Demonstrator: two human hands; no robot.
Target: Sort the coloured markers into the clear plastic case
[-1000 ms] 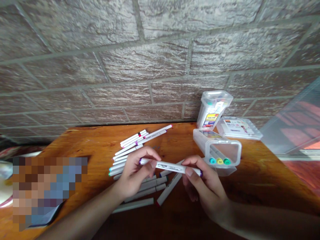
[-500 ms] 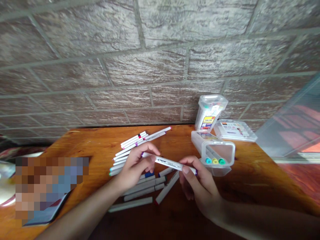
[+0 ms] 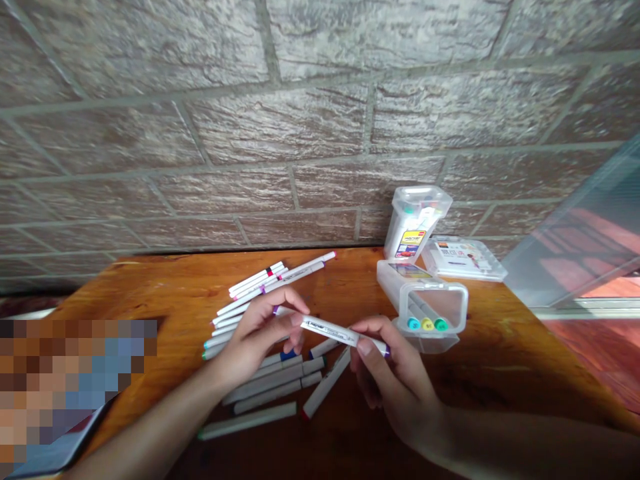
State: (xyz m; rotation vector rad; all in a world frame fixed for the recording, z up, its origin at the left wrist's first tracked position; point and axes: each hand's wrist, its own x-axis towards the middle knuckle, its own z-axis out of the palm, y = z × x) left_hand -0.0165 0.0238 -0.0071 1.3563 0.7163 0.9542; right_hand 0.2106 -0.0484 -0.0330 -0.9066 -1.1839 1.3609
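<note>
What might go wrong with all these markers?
The purple-ended marker is held just by the fingers of the left hand and right hand, so it might slip and bump the loose markers. Those lie at different angles, so a knock could send some rolling. The clear box lies with its open end facing out, so its three markers might slide out if it tips.

White purple-tipped marker, orange-brown table

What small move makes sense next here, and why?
Probably release the left hand from the purple-capped marker: the right hand also grips it and sits closer to the open case, whose three markers leave room.
</note>
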